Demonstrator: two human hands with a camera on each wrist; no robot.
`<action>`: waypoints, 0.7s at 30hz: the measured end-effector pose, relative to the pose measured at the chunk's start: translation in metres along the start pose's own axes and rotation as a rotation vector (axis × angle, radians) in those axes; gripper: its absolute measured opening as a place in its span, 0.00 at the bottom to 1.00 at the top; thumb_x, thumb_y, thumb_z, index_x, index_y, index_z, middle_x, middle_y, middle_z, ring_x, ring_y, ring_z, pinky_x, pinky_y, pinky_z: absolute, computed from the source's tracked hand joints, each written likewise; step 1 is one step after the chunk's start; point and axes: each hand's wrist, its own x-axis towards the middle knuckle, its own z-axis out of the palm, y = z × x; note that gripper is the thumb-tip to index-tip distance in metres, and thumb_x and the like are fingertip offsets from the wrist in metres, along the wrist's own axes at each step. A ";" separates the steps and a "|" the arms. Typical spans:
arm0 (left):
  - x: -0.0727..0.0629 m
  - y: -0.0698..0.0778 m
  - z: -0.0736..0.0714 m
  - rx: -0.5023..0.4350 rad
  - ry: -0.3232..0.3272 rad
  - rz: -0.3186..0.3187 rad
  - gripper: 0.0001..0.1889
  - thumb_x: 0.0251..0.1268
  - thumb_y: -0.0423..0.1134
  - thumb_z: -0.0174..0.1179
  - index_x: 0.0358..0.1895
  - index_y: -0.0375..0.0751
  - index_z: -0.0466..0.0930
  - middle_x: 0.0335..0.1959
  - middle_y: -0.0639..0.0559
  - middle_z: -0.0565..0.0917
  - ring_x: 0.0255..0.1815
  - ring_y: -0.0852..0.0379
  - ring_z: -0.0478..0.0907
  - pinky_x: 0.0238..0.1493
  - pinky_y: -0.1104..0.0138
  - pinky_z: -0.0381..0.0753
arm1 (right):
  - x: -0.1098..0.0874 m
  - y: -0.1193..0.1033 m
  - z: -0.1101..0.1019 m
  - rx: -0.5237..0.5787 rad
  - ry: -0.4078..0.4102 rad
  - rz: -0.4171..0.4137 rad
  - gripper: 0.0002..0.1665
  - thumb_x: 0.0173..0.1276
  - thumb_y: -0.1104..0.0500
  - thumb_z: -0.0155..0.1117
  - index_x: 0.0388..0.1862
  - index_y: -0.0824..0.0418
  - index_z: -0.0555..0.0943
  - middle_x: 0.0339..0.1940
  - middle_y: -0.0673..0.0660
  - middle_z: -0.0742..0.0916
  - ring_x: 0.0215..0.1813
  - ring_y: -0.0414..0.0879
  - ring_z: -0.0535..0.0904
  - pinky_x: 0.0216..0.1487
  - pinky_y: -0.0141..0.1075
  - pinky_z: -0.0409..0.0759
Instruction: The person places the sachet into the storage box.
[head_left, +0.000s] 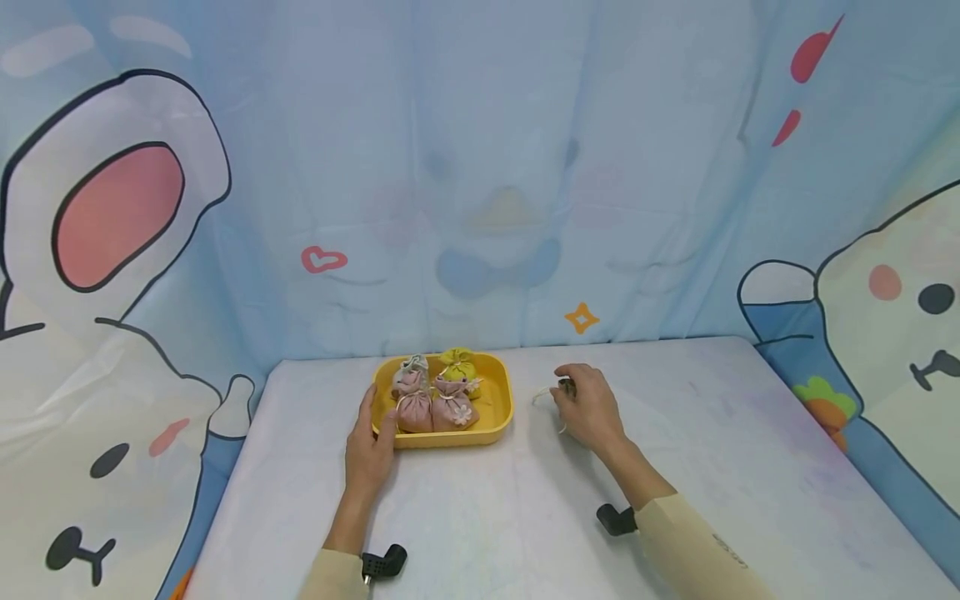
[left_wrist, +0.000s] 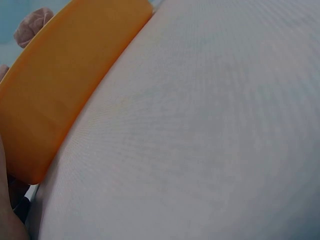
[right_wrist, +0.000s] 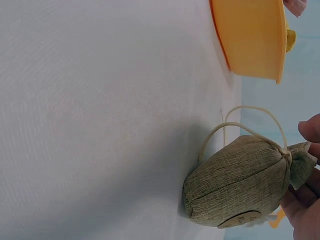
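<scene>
My left hand (head_left: 369, 450) holds the front left corner of a yellow plastic tray (head_left: 510, 404), thumb at the rim and fingers along the outer side. In the tray sit two pink drawstring pouches (head_left: 414, 412), a pale grey one (head_left: 415, 364) and a yellow-green one (head_left: 456, 363). Right of the tray, my right hand (head_left: 592, 408) grips the gathered neck of a grey-brown drawstring pouch (right_wrist: 237, 182) with loose cream cords and a round tag. The pouch's base is at the white tabletop; whether it bears weight there is hard to tell. The head view mostly hides this pouch behind the hand.
A white-covered table (head_left: 480, 517) lies under everything. Behind it hangs a light blue cartoon curtain (head_left: 480, 167), close to the table's back edge. A black wrist camera (head_left: 384, 562) is on the left wrist and another black camera (head_left: 617, 520) on the right.
</scene>
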 end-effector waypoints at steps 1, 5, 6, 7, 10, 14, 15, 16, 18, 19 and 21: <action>0.000 0.000 0.000 0.002 0.001 0.000 0.33 0.83 0.54 0.50 0.84 0.52 0.55 0.82 0.48 0.64 0.83 0.45 0.61 0.82 0.48 0.61 | 0.000 0.000 0.000 -0.002 -0.002 0.006 0.18 0.73 0.60 0.67 0.58 0.66 0.82 0.58 0.64 0.85 0.60 0.60 0.78 0.60 0.56 0.80; 0.000 0.000 0.000 0.004 0.003 0.001 0.33 0.83 0.54 0.50 0.84 0.52 0.56 0.82 0.48 0.65 0.83 0.46 0.61 0.82 0.48 0.61 | -0.002 0.003 0.000 -0.012 -0.005 0.015 0.19 0.73 0.58 0.67 0.58 0.67 0.82 0.55 0.65 0.86 0.59 0.61 0.79 0.60 0.56 0.80; 0.000 0.000 0.000 0.004 0.004 0.001 0.33 0.83 0.53 0.50 0.84 0.51 0.56 0.82 0.48 0.65 0.83 0.46 0.61 0.83 0.48 0.61 | -0.003 0.004 0.000 -0.015 -0.008 0.016 0.20 0.73 0.58 0.67 0.58 0.68 0.82 0.55 0.66 0.86 0.59 0.61 0.80 0.59 0.56 0.80; 0.000 0.000 0.000 0.004 0.004 0.002 0.33 0.83 0.53 0.50 0.84 0.51 0.56 0.82 0.48 0.65 0.83 0.46 0.61 0.83 0.48 0.60 | -0.004 0.005 0.000 -0.016 -0.012 0.019 0.20 0.73 0.58 0.67 0.58 0.68 0.82 0.54 0.66 0.86 0.58 0.61 0.80 0.59 0.56 0.80; 0.000 0.000 0.000 0.005 0.003 0.003 0.33 0.83 0.53 0.50 0.84 0.51 0.55 0.82 0.48 0.64 0.83 0.46 0.60 0.83 0.49 0.60 | -0.006 0.007 -0.001 -0.013 -0.024 0.039 0.20 0.73 0.57 0.66 0.58 0.68 0.81 0.55 0.66 0.85 0.57 0.61 0.81 0.58 0.56 0.81; 0.001 0.000 0.000 0.006 0.005 0.005 0.33 0.83 0.53 0.50 0.84 0.51 0.55 0.83 0.49 0.64 0.83 0.47 0.60 0.83 0.49 0.60 | -0.009 0.009 -0.004 -0.014 -0.041 0.073 0.21 0.73 0.57 0.66 0.59 0.67 0.81 0.55 0.66 0.85 0.54 0.60 0.81 0.55 0.55 0.81; 0.001 0.000 0.000 0.006 0.005 0.006 0.33 0.83 0.53 0.50 0.84 0.51 0.55 0.83 0.49 0.64 0.83 0.47 0.60 0.83 0.49 0.60 | -0.009 0.010 -0.004 -0.016 -0.045 0.079 0.21 0.73 0.57 0.66 0.59 0.67 0.80 0.54 0.66 0.85 0.53 0.60 0.81 0.55 0.55 0.81; 0.001 0.000 0.000 0.006 0.005 0.006 0.33 0.83 0.53 0.50 0.84 0.51 0.55 0.83 0.49 0.64 0.83 0.47 0.60 0.83 0.49 0.60 | -0.009 0.010 -0.005 -0.020 -0.049 0.083 0.21 0.73 0.57 0.66 0.60 0.67 0.80 0.54 0.66 0.85 0.53 0.59 0.81 0.54 0.54 0.81; 0.001 0.000 0.000 0.005 0.004 0.006 0.33 0.83 0.53 0.50 0.84 0.51 0.55 0.83 0.49 0.64 0.83 0.46 0.60 0.83 0.49 0.60 | -0.009 0.011 -0.006 -0.029 -0.056 0.091 0.21 0.72 0.58 0.67 0.60 0.67 0.80 0.53 0.66 0.85 0.52 0.59 0.81 0.53 0.54 0.81; 0.001 0.000 0.000 0.004 0.003 0.006 0.33 0.83 0.53 0.50 0.84 0.51 0.55 0.83 0.49 0.64 0.83 0.46 0.60 0.83 0.49 0.60 | -0.010 0.011 -0.006 -0.033 -0.059 0.094 0.22 0.72 0.58 0.67 0.60 0.67 0.80 0.53 0.66 0.85 0.52 0.59 0.81 0.53 0.54 0.81; 0.001 0.000 0.001 0.005 0.002 0.007 0.33 0.83 0.53 0.50 0.84 0.51 0.55 0.83 0.49 0.64 0.83 0.46 0.60 0.83 0.49 0.60 | -0.010 0.011 -0.006 -0.039 -0.067 0.105 0.22 0.72 0.58 0.67 0.61 0.67 0.80 0.53 0.67 0.85 0.52 0.59 0.82 0.53 0.54 0.81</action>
